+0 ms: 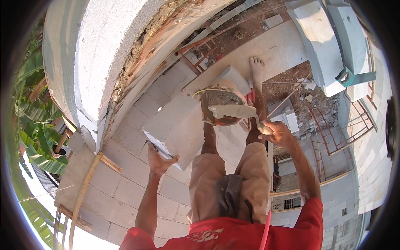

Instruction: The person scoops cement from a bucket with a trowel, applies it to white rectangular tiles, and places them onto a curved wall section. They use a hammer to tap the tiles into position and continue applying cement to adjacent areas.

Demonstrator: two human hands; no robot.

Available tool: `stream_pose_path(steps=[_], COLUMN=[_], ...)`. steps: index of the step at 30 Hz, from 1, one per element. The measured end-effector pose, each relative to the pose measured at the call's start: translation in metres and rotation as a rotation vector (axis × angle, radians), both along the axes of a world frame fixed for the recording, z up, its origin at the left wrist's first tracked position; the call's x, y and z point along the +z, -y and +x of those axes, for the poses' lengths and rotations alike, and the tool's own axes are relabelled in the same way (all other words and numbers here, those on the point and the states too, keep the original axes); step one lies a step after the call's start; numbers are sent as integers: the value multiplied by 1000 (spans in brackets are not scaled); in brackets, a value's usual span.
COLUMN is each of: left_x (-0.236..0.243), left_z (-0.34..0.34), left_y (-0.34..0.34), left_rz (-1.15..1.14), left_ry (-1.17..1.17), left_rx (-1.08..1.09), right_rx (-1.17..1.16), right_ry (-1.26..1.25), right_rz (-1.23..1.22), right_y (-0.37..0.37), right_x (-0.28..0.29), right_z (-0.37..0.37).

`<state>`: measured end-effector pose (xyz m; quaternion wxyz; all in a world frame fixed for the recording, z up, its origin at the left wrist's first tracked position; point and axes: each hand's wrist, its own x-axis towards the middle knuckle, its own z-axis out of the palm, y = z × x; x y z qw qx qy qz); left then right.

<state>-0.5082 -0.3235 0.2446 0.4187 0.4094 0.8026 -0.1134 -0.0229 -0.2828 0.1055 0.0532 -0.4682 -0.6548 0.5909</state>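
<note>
Head view: white lettering-like print [206, 234] sits on the near part of the red shirt [258, 233], bent by folds and the lens, too unclear to read. Plain faces show on the pale block [179, 129] and the bucket [234, 88], with no legible label on either.

The left hand [160, 160] is spread wide, thumb and fingers gripping the near edge of that block, which is tilted just left of the bucket. The right hand [275, 134] is curled closed around the handle of a trowel [233, 111], whose mortar-coated blade points left across the near side of the bucket's mouth and hides part of it. Grey mortar [218, 98] lies inside the bucket.

Just beyond the bucket, a smaller block [233, 75] rests on a long board [287, 52], beside a bare foot [256, 66]. At far right, a handsaw [354, 78] with a teal handle lies against large pale blocks [318, 46]; red metal scaffolding [327, 143] stands nearer, below them. A curved wall [93, 54] with a rough, broken edge fills the far left. Broad green leaves [37, 141] crowd the left margin, and a wooden pole [85, 187] slants at near left.
</note>
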Motion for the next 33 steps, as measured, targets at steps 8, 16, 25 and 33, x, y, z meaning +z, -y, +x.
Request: stream_pose_path(steps=[8, 16, 25, 33], left_x=[11, 6, 10, 16], left_z=[26, 37, 45, 52], left_y=[-33, -26, -28, -38], left_rz=[-118, -170, -208, -127], left_ry=[37, 31, 7, -30], left_rx=[-214, -197, -242, -229], right_rx=[-29, 116, -38, -235], right_ry=[-83, -1, -64, -43], right_rz=[199, 203, 173, 193], right_y=[-7, 8, 16, 18], right_x=[0, 41, 81, 47], right_z=[-82, -85, -44, -117])
